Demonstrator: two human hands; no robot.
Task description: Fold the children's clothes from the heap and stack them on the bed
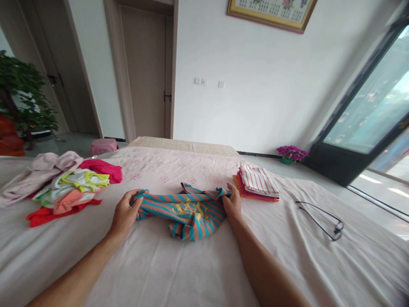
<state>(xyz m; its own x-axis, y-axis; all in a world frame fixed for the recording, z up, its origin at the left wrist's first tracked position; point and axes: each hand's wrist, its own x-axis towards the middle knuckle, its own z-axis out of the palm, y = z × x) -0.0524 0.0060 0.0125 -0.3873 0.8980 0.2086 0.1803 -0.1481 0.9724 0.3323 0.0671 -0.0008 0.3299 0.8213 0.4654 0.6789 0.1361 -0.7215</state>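
Observation:
A small garment with teal and orange stripes [188, 215] lies bunched on the pale pink bed sheet [179, 273] in front of me. My left hand [125, 213] is closed on its left edge. My right hand [232, 202] is closed on its right edge, so the cloth is held between both hands. A yellow print shows on the middle of the garment.
A loose heap of pink, yellow, white and red clothes [68, 183] lies at the left. A folded stack topped by a red-striped cloth [257, 183] sits just right of my right hand. A black cable [322, 217] lies further right. Beyond the bed are doors, a pink stool [104, 146] and a window.

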